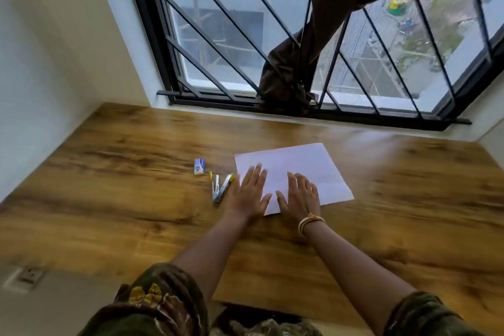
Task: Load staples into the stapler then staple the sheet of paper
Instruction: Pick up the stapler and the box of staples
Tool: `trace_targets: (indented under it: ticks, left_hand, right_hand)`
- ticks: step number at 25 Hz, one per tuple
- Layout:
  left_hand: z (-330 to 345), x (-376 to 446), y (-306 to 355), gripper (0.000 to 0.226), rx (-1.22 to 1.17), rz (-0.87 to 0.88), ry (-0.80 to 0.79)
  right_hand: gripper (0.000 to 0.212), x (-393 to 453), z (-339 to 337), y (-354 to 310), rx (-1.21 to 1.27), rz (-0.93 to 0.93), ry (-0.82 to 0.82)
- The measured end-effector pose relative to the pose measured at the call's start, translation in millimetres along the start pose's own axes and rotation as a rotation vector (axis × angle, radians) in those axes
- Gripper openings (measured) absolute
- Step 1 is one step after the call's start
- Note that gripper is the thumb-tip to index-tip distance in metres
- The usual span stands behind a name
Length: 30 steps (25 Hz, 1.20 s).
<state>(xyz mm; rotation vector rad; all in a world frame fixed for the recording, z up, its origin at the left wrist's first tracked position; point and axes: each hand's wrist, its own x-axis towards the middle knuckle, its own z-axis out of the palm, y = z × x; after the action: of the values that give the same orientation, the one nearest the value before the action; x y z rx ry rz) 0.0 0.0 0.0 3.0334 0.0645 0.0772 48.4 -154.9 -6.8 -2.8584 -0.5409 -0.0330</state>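
Head view, left hand [249,192] and right hand [300,194] flat with fingers straight on the paper [297,163], stapler [221,188] lying open beside it, staple box [199,166] near, wooden counter [122,172].

Lighting: daylight, soft and moderate, entering through the barred window [272,35] at the far edge of the desk [109,185].
Glare: pale sheen on the wood along the far edge and toward the right corner; the sheet of paper [297,169] reads bright, faintly bluish.
Shadows: faint, diffuse — falling toward the near edge under the forearms.
Blur: slight softness throughout; left hand [249,194] fingertips smeared.
Distortion: wide-angle — window frame and walls bow at the edges.
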Motion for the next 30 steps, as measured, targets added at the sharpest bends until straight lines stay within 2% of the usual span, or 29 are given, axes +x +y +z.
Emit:
trace_targets:
  ticks: [5, 14, 25, 28, 30]
  left_hand:
    - [19.2, -10.2, -2.6, 0.069, -0.028, -0.073, -0.094]
    - [26.6, -10.5, -8.9, 0.071, -0.097, -0.088, -0.008]
    - [27.0, -12.1, -8.5, 0.069, -0.116, -0.086, 0.043]
    - [27.3, -11.7, -7.4, 0.06, -0.148, -0.069, 0.108]
    - [24.5, -14.7, -10.2, 0.045, -0.214, -0.044, 0.258]
  right_hand:
    - [0.055, -5.1, 9.8, 15.0, -0.026, -0.016, 0.011]
    - [0.05, -4.2, 17.5, 19.4, 0.016, -0.032, 0.092]
    - [0.051, -7.0, 16.0, 16.9, 0.019, -0.038, 0.09]
    - [0.049, -4.1, 15.3, 14.6, -0.01, -0.046, 0.097]
    - [0.044, 4.5, 12.7, 7.9, 0.013, -0.033, 0.109]
